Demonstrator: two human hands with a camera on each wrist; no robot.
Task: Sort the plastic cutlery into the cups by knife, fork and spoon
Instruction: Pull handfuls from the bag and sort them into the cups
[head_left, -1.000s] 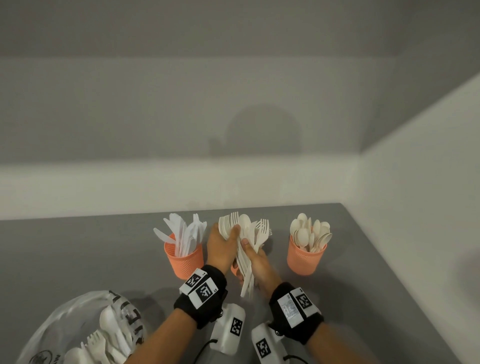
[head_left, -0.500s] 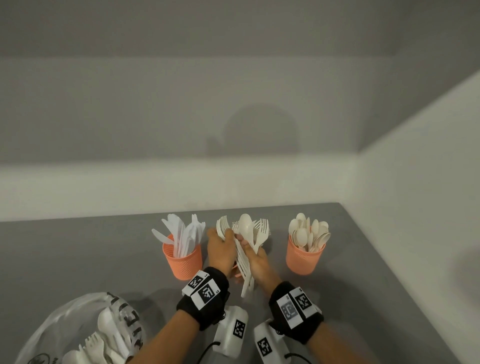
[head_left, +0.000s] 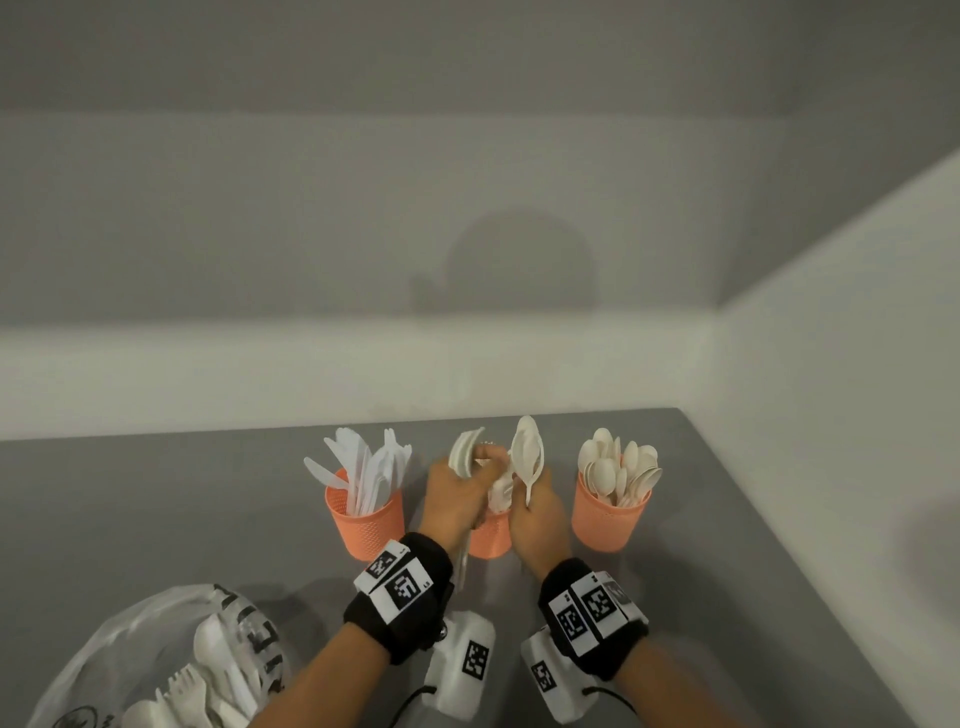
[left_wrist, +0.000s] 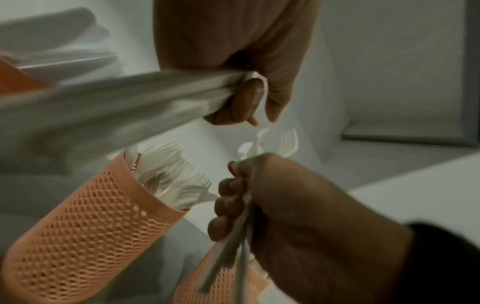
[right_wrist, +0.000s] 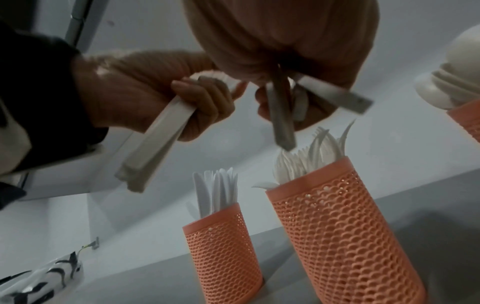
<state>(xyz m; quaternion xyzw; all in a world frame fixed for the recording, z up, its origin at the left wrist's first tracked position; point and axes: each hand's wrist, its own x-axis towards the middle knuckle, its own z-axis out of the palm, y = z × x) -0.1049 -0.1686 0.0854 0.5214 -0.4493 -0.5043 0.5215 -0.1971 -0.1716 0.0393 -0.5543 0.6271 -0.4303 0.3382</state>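
Three orange mesh cups stand in a row: the knife cup (head_left: 363, 514), the fork cup (head_left: 491, 540) half hidden behind my hands, and the spoon cup (head_left: 610, 514). My left hand (head_left: 467, 478) grips a bundle of white cutlery (head_left: 465, 454), seemingly forks, seen edge-on above the fork cup. Its handles (right_wrist: 155, 139) stick out below the fist. My right hand (head_left: 530, 499) pinches a few pieces with a spoon (head_left: 527, 457) standing upright on top. From the right wrist view their handles (right_wrist: 283, 119) hang just above the forks in the fork cup (right_wrist: 337, 226).
A clear plastic bag (head_left: 156, 665) with more white cutlery lies at the front left of the grey table (head_left: 727, 545). White walls close the table at the back and on the right. The spoon cup stands just right of my right hand.
My hands have drawn apart over the fork cup. The right hand has pulled the spoon out of the bundle to the right, and the left hand's bundle has turned edge-on.
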